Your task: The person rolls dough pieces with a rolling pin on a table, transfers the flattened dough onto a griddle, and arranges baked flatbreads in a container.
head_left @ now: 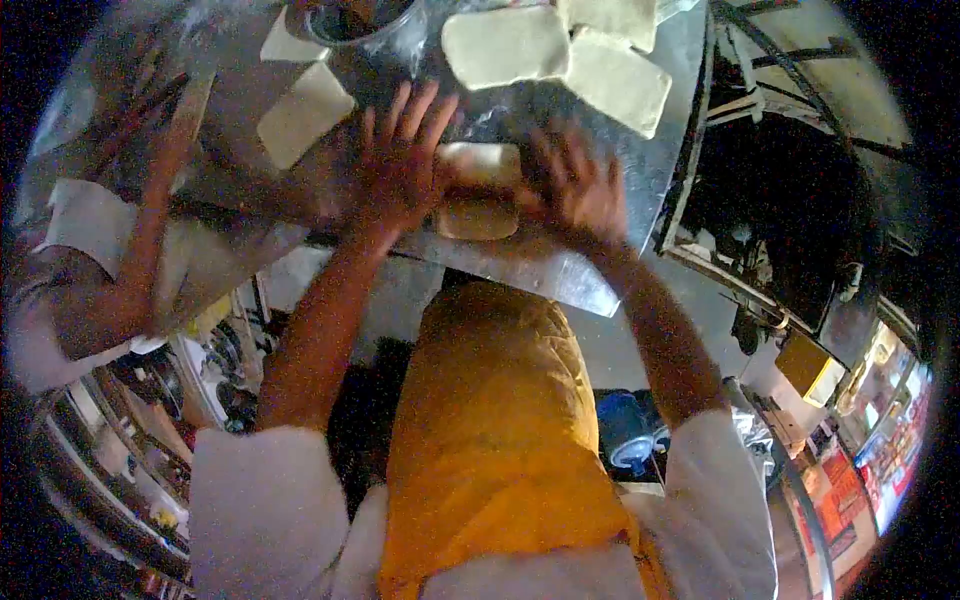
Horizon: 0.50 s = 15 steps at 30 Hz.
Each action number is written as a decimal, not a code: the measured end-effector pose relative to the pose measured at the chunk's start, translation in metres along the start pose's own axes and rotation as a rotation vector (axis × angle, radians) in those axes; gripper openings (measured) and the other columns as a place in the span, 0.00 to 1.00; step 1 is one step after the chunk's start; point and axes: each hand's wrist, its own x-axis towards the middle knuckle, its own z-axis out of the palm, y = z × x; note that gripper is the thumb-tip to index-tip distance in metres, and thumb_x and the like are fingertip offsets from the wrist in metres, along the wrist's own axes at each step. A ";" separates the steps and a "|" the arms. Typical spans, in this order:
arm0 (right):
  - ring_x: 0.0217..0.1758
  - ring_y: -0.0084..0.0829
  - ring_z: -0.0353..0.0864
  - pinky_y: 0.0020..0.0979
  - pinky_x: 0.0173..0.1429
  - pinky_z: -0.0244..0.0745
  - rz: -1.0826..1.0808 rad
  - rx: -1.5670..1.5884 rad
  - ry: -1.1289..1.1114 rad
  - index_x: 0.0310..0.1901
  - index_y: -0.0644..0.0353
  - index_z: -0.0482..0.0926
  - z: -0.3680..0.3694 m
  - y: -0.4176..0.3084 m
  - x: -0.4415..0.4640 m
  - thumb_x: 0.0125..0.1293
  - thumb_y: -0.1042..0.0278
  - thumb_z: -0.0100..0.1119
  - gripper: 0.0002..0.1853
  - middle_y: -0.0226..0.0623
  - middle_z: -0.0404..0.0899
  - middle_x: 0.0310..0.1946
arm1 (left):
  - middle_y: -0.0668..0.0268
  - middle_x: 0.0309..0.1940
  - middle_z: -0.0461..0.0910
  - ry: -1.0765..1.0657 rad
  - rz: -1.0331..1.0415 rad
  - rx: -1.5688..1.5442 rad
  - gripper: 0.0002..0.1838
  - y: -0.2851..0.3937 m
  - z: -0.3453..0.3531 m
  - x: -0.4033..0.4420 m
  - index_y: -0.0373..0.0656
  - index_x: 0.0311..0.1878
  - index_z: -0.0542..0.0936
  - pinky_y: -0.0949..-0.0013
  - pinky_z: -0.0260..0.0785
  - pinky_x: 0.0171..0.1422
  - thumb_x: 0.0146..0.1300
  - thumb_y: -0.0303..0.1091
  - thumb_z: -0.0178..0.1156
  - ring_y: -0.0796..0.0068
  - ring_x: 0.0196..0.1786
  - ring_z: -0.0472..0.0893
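Observation:
My left hand point(402, 165) lies over the metal table with its fingers stretched out and apart. My right hand point(580, 195) is opposite, fingers spread and smeared by motion. Between the two hands is a small piece of dough point(480, 220), pale at its far end and shaded nearer me. A blurred brownish band crosses the dough from palm to palm; I cannot make out what it is. Flat dough sheets lie beyond my hands: one rounded dough sheet point(507, 46), an overlapping dough sheet point(620, 82) to its right, and a dough sheet point(306, 115) to the left.
The metal table point(655, 165) ends in a corner close to my orange apron point(490, 430). A round container point(365, 25) stands at the far edge of view. At left another person's arm point(150, 240) reaches over the table. A blue water jug point(627, 430) sits low on the right.

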 end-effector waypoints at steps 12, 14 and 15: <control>0.85 0.46 0.57 0.61 0.83 0.49 0.168 0.162 -0.007 0.81 0.58 0.59 -0.024 0.033 0.008 0.73 0.39 0.56 0.44 0.45 0.59 0.82 | 0.53 0.82 0.59 -0.026 0.193 -0.055 0.43 -0.006 0.077 -0.042 0.39 0.79 0.63 0.32 0.42 0.83 0.75 0.66 0.47 0.48 0.85 0.55; 0.85 0.48 0.56 0.62 0.82 0.48 0.237 0.114 -0.103 0.81 0.58 0.58 -0.007 0.058 0.063 0.72 0.37 0.58 0.45 0.47 0.59 0.82 | 0.53 0.81 0.61 -0.006 0.111 -0.150 0.40 -0.010 0.050 0.042 0.40 0.78 0.65 0.30 0.43 0.82 0.76 0.61 0.49 0.46 0.84 0.56; 0.83 0.50 0.58 0.62 0.82 0.50 0.133 0.173 0.153 0.81 0.57 0.59 0.013 0.071 0.075 0.72 0.35 0.55 0.45 0.48 0.61 0.80 | 0.52 0.81 0.62 0.083 0.103 -0.201 0.38 -0.027 0.061 0.061 0.40 0.78 0.65 0.29 0.43 0.82 0.77 0.58 0.50 0.45 0.84 0.57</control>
